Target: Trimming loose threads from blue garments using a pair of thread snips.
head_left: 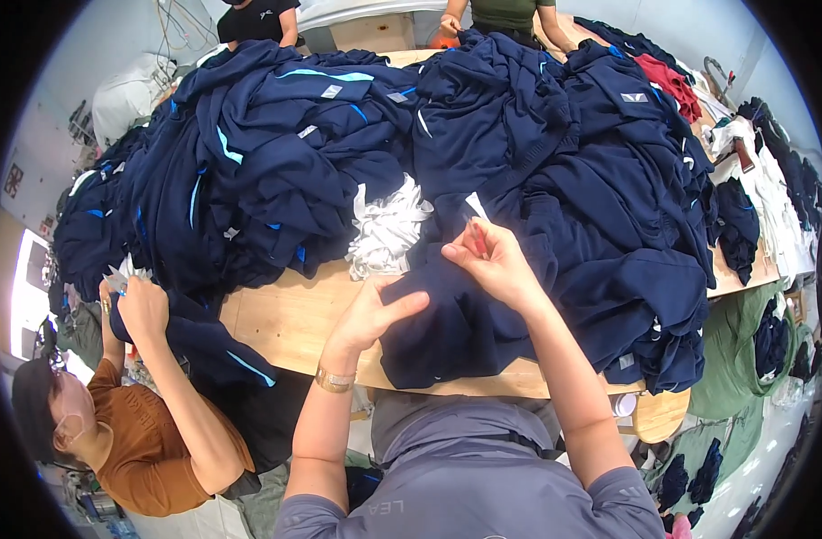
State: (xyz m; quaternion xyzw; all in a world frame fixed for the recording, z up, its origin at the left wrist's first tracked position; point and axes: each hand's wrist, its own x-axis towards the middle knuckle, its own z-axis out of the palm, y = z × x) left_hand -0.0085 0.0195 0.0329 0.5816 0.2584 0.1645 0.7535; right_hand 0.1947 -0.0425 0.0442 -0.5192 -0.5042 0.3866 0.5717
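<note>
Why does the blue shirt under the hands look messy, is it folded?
Not folded. The navy garment lies rumpled on the wooden table, its edge hanging over, under the left hand and right hand.

Pale wooden desk (285,323) fills the middle, its near edge bare and light-toned. Dark navy garments (276,153) heaped across nearly all of it, out to the far edge. A white cloth bundle (386,232) sits mid-desk. At the far right corner, a red garment (667,79). Past the right edge, green fabric (734,350) hangs low. Pale walls (79,45) behind, daylight bright. A lit window (29,296) glows at far left.
</note>
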